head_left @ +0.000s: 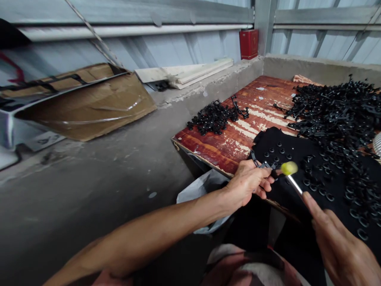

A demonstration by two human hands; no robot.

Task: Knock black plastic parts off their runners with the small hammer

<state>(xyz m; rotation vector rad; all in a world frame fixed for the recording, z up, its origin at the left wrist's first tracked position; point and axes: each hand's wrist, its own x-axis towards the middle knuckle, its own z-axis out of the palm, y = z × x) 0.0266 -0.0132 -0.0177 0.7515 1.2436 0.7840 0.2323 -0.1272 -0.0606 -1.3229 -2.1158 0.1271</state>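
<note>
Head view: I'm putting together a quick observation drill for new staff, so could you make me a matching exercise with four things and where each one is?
Things
1. yellow-headed mallet
2. red container
3. black cloth
4. dark jointed part

Places
A. spread beneath loose black rings
B. held in the left hand
C. gripped by the right hand
D. on the concrete ledge, near the corner

Right pairs: 1-C, 2-D, 3-A, 4-B

No lettering, brand, number or sign can be read — on any surface.
</note>
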